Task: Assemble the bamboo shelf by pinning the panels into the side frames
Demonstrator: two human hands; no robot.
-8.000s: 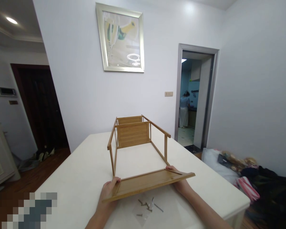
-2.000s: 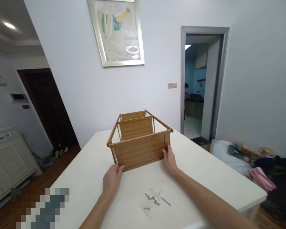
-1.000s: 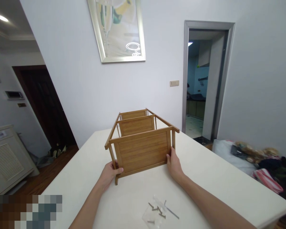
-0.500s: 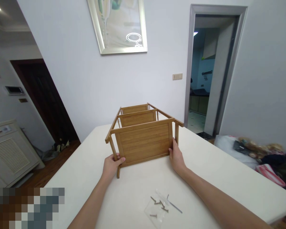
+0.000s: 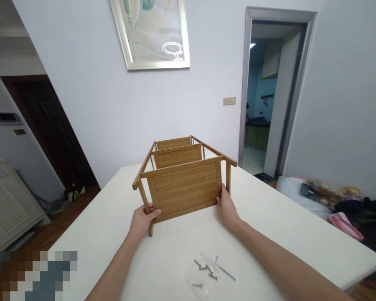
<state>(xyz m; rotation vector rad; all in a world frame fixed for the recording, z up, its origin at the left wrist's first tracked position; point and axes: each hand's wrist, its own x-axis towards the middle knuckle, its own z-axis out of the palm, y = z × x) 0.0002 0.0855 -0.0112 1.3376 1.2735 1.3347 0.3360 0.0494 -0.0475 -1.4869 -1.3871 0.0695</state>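
A wooden shelf rack (image 5: 184, 190) with three panels lies on its side on the white table (image 5: 263, 217), one end facing me. My left hand (image 5: 141, 219) grips the near panel's lower left corner beside the leg, thumb on the panel's face. At the lower right corner, my right hand (image 5: 228, 207) is closed round the panel's edge, its fingers partly hidden behind the wood. Closer to me, several screws (image 5: 210, 271) lie on a clear plastic bag (image 5: 192, 276). A hex key (image 5: 225, 269) rests just right of them.
Behind the table stands a white wall with a framed picture (image 5: 156, 65) and a switch (image 5: 229, 100). A doorway (image 5: 242, 92) opens at the right. Bags and cloth (image 5: 319, 200) are heaped beyond the table's right edge. A louvred cabinet (image 5: 9, 200) stands at the left.
The whole view has shifted slightly, so everything appears a little further left. Both hands keep the same hold on the shelf rack, which shows no clear movement on the table.
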